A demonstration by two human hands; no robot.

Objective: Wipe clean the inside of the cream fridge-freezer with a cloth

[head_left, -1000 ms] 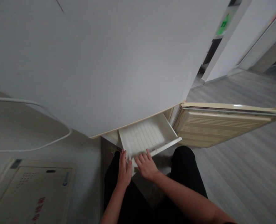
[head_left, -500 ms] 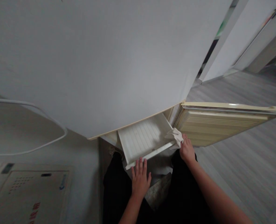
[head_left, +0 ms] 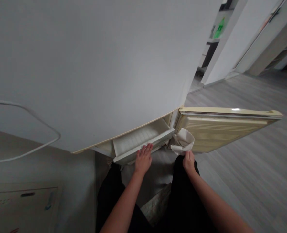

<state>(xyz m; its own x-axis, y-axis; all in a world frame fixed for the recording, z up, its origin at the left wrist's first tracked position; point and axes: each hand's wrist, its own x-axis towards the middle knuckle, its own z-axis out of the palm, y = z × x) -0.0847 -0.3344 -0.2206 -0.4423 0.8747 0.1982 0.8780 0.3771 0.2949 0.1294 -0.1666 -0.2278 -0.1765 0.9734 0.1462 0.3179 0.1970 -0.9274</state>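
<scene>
A white drawer (head_left: 143, 145) sticks partly out of the low opening of a large white fridge-like cabinet (head_left: 104, 64). My left hand (head_left: 143, 160) lies against the drawer's front edge, its fingers stretched out and holding nothing. To the right, my right hand (head_left: 189, 161) pinches a crumpled whitish cloth or tissue (head_left: 183, 141), which hangs clear of the drawer beside the open door. The cream-coloured door (head_left: 221, 129) stands swung out to the right, with its ribbed inner side showing.
A white cable (head_left: 44, 124) loops at the left, above a wall panel (head_left: 24, 207). Grey wood-look floor (head_left: 245, 168) stretches to the right. A green bottle (head_left: 219, 28) shows through a gap at the upper right.
The drawer has slid further into the cabinet, with my left hand moving forward against its front. My right hand has drawn the cloth off the drawer's right corner. The view has shifted slightly.
</scene>
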